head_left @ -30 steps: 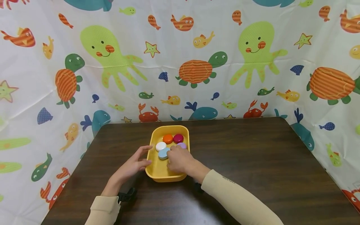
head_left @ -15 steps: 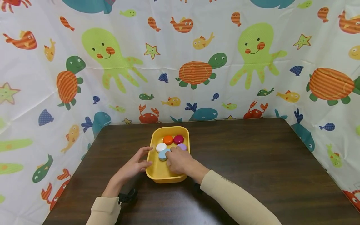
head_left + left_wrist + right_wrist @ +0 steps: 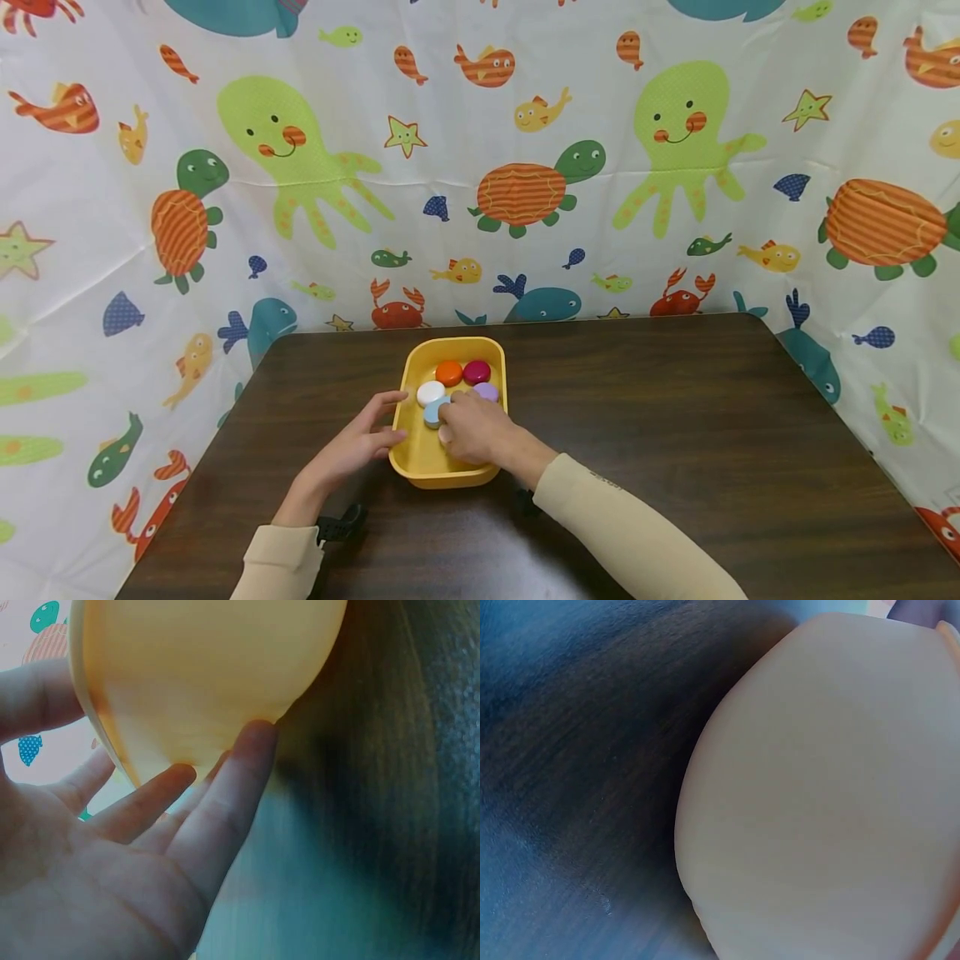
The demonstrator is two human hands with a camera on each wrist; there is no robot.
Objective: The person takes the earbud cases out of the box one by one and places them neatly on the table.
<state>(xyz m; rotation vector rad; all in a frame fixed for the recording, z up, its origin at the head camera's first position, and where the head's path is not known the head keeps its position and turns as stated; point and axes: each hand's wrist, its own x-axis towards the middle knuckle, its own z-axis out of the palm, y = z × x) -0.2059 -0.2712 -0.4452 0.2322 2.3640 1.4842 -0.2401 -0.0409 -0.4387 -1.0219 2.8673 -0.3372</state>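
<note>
A yellow tray (image 3: 422,458) lies on the dark table with several round, button-like pieces inside. An orange piece (image 3: 448,372) and a magenta one (image 3: 477,372) lie at its far end. Nearer are a white piece (image 3: 431,392), a lavender one (image 3: 487,391) and a light blue disc (image 3: 434,413). My right hand (image 3: 480,429) reaches into the tray with curled fingers, fingertips right at the light blue disc's right edge. What lies under this hand is hidden, and I cannot tell whether it pinches anything. My left hand (image 3: 367,429) has loosely extended fingers at the tray's left side.
The brown wood-grain table (image 3: 660,433) extends on both sides of the tray. A white cloth (image 3: 450,100) printed with sea animals hangs behind it and at the sides. A dark strap (image 3: 341,525) sits at the left wrist.
My right hand's fingers have shifted slightly left, covering a little more of the light blue disc. The left hand keeps its place at the tray. The head view has tilted very slightly.
</note>
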